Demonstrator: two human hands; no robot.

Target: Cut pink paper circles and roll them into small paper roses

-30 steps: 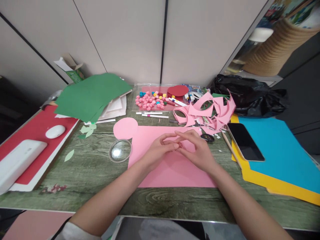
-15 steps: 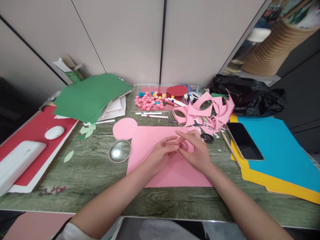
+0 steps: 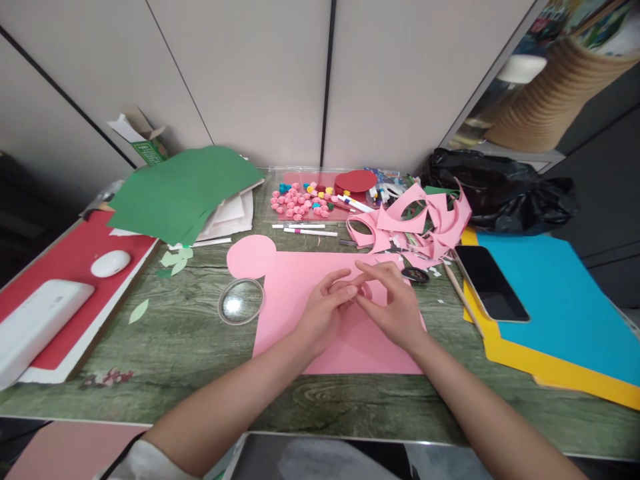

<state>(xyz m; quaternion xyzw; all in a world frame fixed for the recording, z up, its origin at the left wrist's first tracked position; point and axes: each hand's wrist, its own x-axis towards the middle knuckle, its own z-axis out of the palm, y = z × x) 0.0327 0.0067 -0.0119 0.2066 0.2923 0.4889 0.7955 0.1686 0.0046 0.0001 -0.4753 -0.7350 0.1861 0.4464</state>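
Note:
My left hand (image 3: 327,310) and my right hand (image 3: 393,303) meet fingertip to fingertip above a pink paper sheet (image 3: 295,347). Between them, thumbs and fingers close on a small curl of pink paper, mostly hidden by the fingers and hard to tell from the sheet behind. To the left of the sheet, a round pink paper disc (image 3: 251,256) touches its upper corner. Just below the disc lies a clear round lid (image 3: 241,301). Pink paper offcuts (image 3: 413,220) are heaped beyond my right hand, with a small black round object (image 3: 415,275) at their near edge.
At the back, a clear tray (image 3: 273,207) holds small pink, blue and yellow rolled pieces. Green paper (image 3: 185,190) and a red board (image 3: 50,287) with white cases occupy the left. A phone (image 3: 493,283) lies on blue paper (image 3: 560,300) at right, beside a wooden stick (image 3: 463,297).
My fingers have shifted slightly against each other, and less of the pink curl shows between them. The whole view has moved a little; the other things have stayed put.

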